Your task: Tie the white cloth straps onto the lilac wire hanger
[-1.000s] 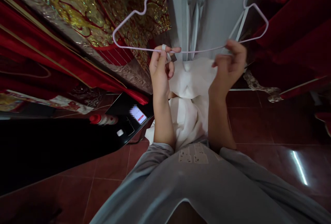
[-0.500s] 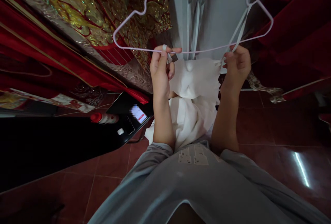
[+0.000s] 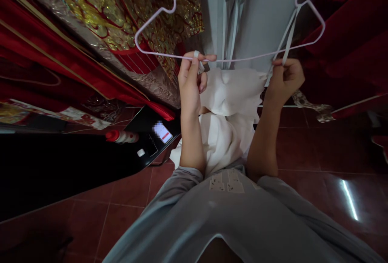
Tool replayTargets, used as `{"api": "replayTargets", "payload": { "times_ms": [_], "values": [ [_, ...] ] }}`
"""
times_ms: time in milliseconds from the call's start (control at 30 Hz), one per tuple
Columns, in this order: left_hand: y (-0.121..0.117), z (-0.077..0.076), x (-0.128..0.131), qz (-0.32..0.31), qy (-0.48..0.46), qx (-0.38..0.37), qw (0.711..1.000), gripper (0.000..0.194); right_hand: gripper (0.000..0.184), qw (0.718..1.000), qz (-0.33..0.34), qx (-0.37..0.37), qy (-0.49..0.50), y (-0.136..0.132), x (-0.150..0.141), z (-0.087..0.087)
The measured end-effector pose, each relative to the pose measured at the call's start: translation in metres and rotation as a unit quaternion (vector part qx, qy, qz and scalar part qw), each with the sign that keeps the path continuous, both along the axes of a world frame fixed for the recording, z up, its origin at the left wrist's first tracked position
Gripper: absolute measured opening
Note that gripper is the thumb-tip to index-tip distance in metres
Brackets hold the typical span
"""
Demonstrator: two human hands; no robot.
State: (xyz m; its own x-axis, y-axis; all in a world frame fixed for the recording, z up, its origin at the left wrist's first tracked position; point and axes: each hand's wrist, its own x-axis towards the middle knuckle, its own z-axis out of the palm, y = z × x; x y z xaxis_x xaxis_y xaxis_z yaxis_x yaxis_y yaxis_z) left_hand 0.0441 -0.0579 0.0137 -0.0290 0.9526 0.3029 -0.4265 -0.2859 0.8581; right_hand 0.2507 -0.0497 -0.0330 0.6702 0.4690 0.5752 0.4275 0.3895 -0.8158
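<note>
A pale pink clothes hanger point(image 3: 242, 59) is held up in front of me, its upper part beyond the top of the view. My left hand point(image 3: 195, 73) is closed around the bottom bar, with a white strap looped over a finger. My right hand point(image 3: 286, 79) pinches a white strap point(image 3: 290, 36) that hangs from the hanger's right notch. Below the bar, white cloth point(image 3: 224, 93) drapes down between my forearms. The right strap runs toward the upper right corner of that cloth.
Gold sequined red garments point(image 3: 121, 16) hang at the left, dark red cloth point(image 3: 351, 32) at the right. Behind the hanger are grey panels point(image 3: 260, 8). On a black table point(image 3: 75, 162) lie a lit phone point(image 3: 163, 132), a red-capped bottle point(image 3: 123, 136) and a small white case point(image 3: 141, 152).
My right hand has moved right, away from the bar, and taken hold of the strap. The white cloth's right side has spread out with it. My left hand keeps its grip.
</note>
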Motion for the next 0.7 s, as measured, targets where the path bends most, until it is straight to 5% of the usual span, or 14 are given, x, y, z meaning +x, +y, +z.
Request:
{"api": "replayTargets", "payload": {
  "times_ms": [133, 400, 700],
  "values": [
    [0.000, -0.001, 0.001, -0.012, -0.022, 0.000, 1.000, 0.029, 0.017, 0.999, 0.031, 0.011, 0.005, -0.013, 0.000, 0.006],
    [0.000, -0.003, 0.001, -0.031, -0.028, 0.044, 0.998, 0.032, 0.017, 0.974, 0.217, 0.039, 0.050, -0.019, -0.010, 0.031],
    [0.006, -0.004, -0.004, -0.003, -0.021, 0.057, 0.998, 0.029, 0.032, 0.956, 0.278, 0.097, -0.001, -0.004, 0.014, 0.097]
  ]
}}
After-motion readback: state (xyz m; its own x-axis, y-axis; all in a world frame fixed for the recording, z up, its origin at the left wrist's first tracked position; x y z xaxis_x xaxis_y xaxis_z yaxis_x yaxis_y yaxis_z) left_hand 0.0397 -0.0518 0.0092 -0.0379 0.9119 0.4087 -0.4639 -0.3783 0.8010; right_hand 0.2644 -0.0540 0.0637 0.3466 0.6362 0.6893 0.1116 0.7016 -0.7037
